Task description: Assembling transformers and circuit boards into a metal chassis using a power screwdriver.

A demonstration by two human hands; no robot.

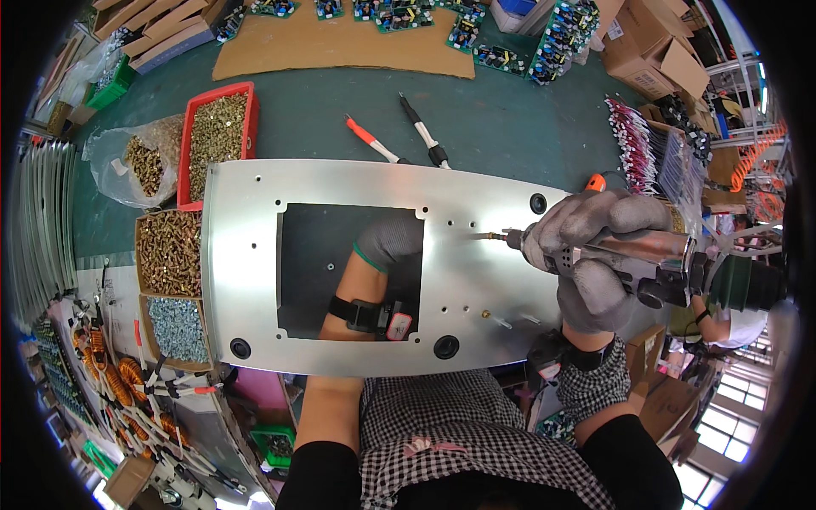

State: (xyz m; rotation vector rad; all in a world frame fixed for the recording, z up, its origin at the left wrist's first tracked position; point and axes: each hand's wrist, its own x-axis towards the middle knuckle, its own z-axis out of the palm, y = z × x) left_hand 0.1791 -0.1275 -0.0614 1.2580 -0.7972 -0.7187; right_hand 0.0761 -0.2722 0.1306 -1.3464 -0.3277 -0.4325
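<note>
A green work surface [527,127] fills the upper middle of the frame. Across the centre spans a silver metal panel [238,204], with a large rectangular opening [306,297] left of its middle. A flat sheet of brown cardboard [340,51] lies at the top, circuit boards [406,19] along its upper edge. A red bin [252,127] of small brass-coloured parts stands at upper left, just beside the panel.

At the right, a power screwdriver [646,245] is gripped by the gray-gloved right hand [586,246], fingers wrapped around it. The gloved left hand [395,242] reaches beneath the panel and shows through the opening; its fingers are hidden, so whether it holds anything cannot be told. Above the panel's upper edge lie a red-tipped lead [361,129] and a black-tipped lead [416,119]. The driver's narrow bit [491,236] points left over the panel; contact is unclear. Smallest is a brass-coloured fitting [486,314] on the panel, lower right of centre.
</note>
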